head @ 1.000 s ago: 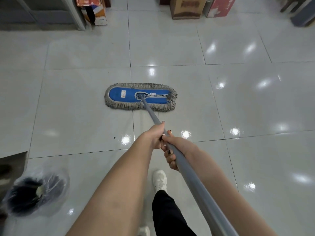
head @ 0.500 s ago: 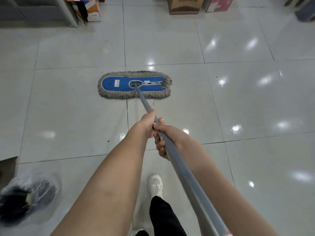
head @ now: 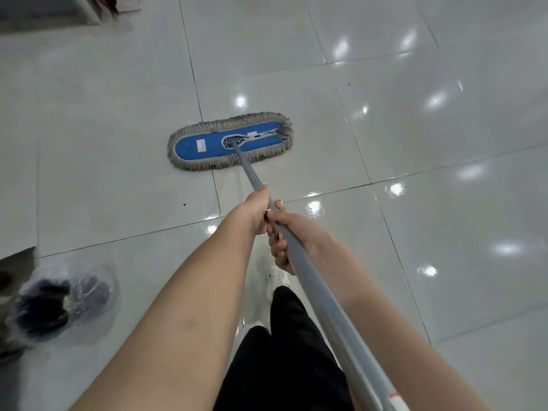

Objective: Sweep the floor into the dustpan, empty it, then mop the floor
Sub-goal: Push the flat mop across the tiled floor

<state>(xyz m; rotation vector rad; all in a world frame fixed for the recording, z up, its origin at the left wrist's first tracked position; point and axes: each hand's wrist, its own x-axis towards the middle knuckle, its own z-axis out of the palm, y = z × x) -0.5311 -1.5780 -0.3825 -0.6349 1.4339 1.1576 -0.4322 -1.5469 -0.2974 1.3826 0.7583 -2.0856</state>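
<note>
The flat mop head [head: 229,142] – blue pad, grey fringe – lies on the glossy tiled floor [head: 444,143], ahead of the person and across a grout line. Its grey handle [head: 314,280] slants back toward the camera. The left hand [head: 255,212] curls round the handle nearer the head, and the right hand [head: 284,232] grips it just behind, the two touching. A plastic-lined bin [head: 59,304] stands at lower left.

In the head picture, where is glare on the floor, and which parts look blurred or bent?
Head view: lamp glare spots dot the glossy floor, mostly at right; the bag at lower left is blurred; tile lines curve from the wide lens; the mop head and handle look fairly sharp.
</note>
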